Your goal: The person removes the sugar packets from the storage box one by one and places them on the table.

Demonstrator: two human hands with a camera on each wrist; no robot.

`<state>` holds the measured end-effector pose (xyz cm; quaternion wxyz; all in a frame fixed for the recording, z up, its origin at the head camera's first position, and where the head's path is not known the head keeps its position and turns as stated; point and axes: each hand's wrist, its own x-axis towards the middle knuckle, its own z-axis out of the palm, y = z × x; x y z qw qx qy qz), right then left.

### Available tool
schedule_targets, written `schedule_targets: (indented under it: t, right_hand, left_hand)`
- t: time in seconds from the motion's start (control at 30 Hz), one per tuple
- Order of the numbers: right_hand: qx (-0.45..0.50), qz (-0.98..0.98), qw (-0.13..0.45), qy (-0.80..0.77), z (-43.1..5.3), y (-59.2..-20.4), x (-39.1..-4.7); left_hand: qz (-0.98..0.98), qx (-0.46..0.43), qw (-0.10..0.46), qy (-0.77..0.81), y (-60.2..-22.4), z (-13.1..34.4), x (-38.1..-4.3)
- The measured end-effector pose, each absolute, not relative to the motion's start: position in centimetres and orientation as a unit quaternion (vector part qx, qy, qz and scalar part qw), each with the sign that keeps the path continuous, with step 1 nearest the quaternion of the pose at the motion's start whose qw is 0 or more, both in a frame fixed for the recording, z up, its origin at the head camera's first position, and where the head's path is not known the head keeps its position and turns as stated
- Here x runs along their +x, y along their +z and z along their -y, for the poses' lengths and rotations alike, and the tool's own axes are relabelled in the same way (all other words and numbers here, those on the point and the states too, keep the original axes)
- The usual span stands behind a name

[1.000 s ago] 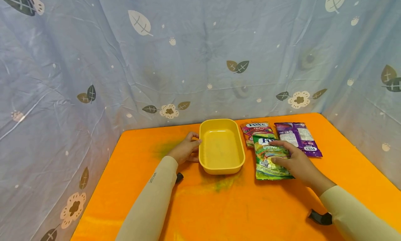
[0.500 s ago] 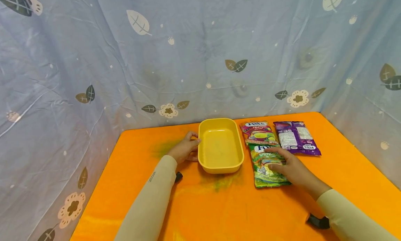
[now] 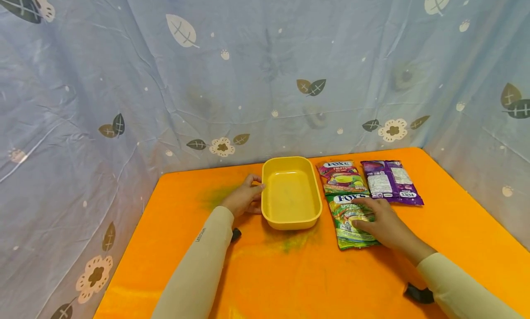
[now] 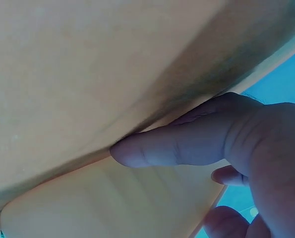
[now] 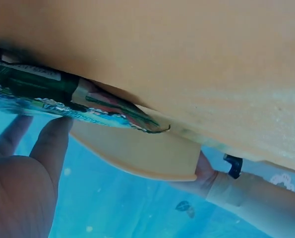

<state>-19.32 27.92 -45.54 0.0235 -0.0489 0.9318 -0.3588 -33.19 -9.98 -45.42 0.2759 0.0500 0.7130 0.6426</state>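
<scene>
In the head view a green bag of oval candy lies on the orange table, printed side up. Fingertips of my right hand rest on its upper face. The right wrist view has the thumb and a finger extended against the green candy bag, not wrapped round it. A yellow plastic tray, with nothing inside, stands left of the bags. My left hand touches the tray's left wall with extended fingers. Close up, one straight finger lies along the tray wall.
Beyond the green bag lies a red fruit candy bag, nearly touching it. Right of that is a purple candy bag, back side up. A patterned curtain hangs behind the orange table. Dark strap pieces show near both wrists.
My right hand has brought the green candy bag down and toward me, off the red bag, and its fingers have loosened on it. The left hand and tray stay put.
</scene>
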Motion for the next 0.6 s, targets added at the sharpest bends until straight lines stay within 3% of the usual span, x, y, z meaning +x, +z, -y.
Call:
schedule_targets:
  t: [0.3, 0.6]
  right_hand:
    - [-0.037, -0.93, 0.025, -0.365, -28.7, -44.8, -18.9]
    - [-0.046, -0.916, 0.005, -0.399, -28.6, -42.4, -20.5]
  left_hand:
    - [-0.725, 0.042, 0.255, 0.638, -45.7, 9.8, -32.5]
    - [-0.799, 0.055, 0.183, 0.571, -45.7, 10.5, -31.8]
